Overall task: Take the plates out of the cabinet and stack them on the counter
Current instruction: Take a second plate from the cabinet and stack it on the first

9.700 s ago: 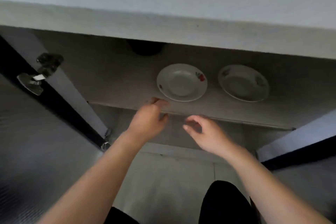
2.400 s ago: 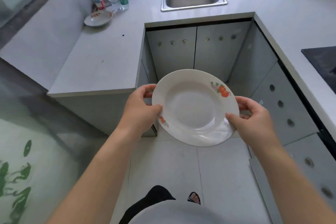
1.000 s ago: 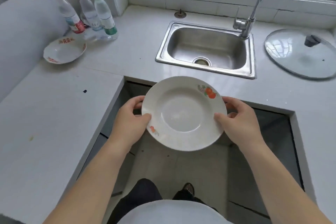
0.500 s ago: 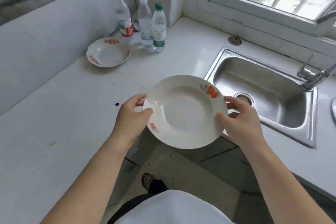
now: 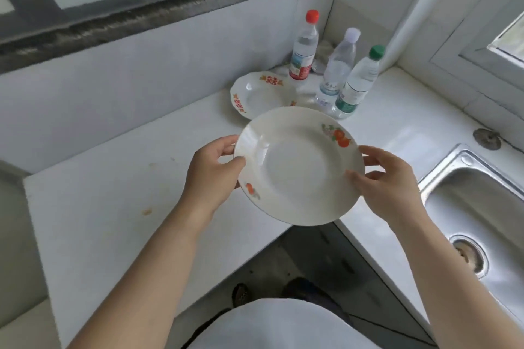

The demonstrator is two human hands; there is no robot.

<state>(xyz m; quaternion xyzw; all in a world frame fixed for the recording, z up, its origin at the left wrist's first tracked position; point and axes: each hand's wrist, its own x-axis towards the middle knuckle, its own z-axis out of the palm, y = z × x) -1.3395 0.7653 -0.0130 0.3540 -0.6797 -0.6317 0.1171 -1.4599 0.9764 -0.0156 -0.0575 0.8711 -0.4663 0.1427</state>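
Head view: white plate [image 5: 300, 167] with orange fruit print is held in the air over the inner corner of the worktop [image 5: 113, 193], not touching it, roughly level. Left hand [image 5: 211, 176] grips the left rim, thumb on top, fingers [image 5: 224, 144] curled under the edge. Right hand [image 5: 388, 181] grips the opposite rim the same way. The two-sided grip looks meant to keep the plate flat and steady for a controlled set-down with no slipping. Second plate [image 5: 256, 98], red-patterned rim, sits on the worktop farther back near the wall, partly hidden behind the held one. It is likely the base of the stack, so the held plate seems aimed that way. Three bottles [image 5: 338, 65] stand just beside that second plate in the corner; whether the red-capped one touches it, can't tell. They crowd the landing spot, so the right hand may bump them going down. Sink [image 5: 482, 207] is off to the right, apart from the stack spot. Judgement: the carry is near its end and placing comes next. That needs rim centred over rim and fingers slid out from under before letting go.
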